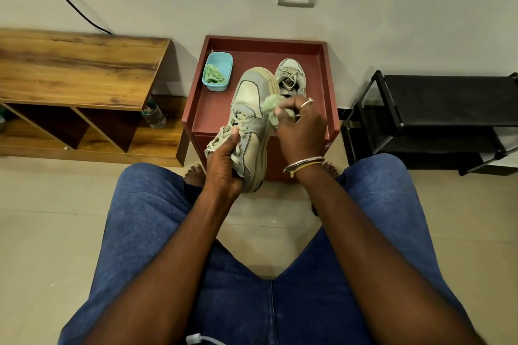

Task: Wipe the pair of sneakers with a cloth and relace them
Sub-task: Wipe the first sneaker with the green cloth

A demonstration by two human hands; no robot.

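Hands at work: left hand (224,159) grips the laced heel end of one sneaker (252,109) over the red counter's (322,64) front edge, toe aimed lengthwise at the wall, sole turned right. Right hand (300,131) pinches a green cloth (272,105) against its side. Two sneakers: the second sneaker (291,75) stands on the counter, toe also away, near one blue tub (217,71) holding a second cloth (213,75).

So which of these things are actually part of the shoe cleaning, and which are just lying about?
In use: pale grey lace-up sneaker, gripped by the left hand; crumpled green cloth, pinched in the right hand; matching second sneaker on the red table; probably the light-blue plastic tub holding another green rag.
Lying about: clear plastic bottle; brown wooden bench; black metal rack.
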